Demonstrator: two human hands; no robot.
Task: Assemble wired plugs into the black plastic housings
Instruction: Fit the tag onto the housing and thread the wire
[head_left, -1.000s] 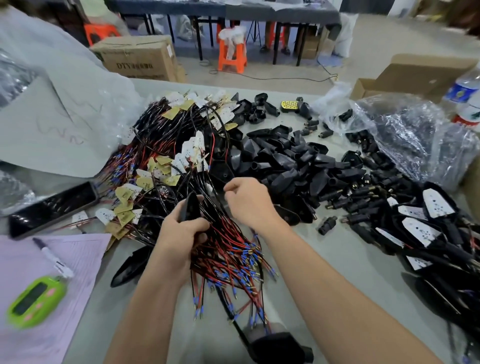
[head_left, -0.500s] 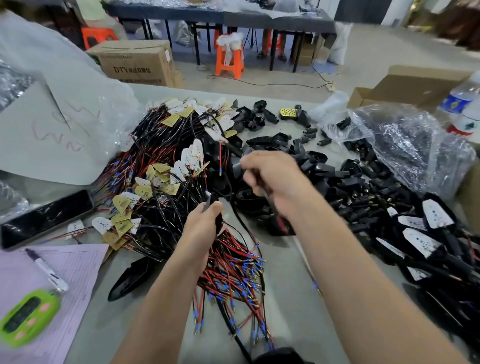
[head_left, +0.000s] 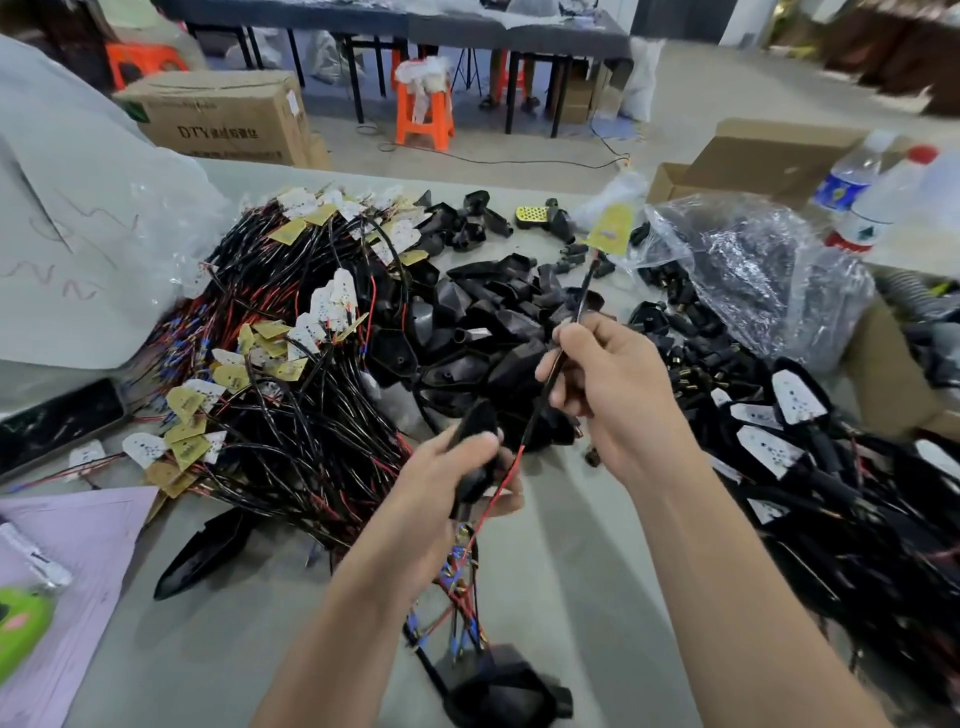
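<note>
Brown "DTY" box (head_left: 218, 119) behind black housings (head_left: 493, 322)

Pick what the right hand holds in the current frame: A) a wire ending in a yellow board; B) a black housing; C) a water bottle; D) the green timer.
A: the right hand pinches a wire that rises to a yellow board; the left hand grips the black housing.

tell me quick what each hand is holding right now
Left hand: closed, gripping a black housing.
Right hand: closed, pinching a wired plug by its lead.
</note>
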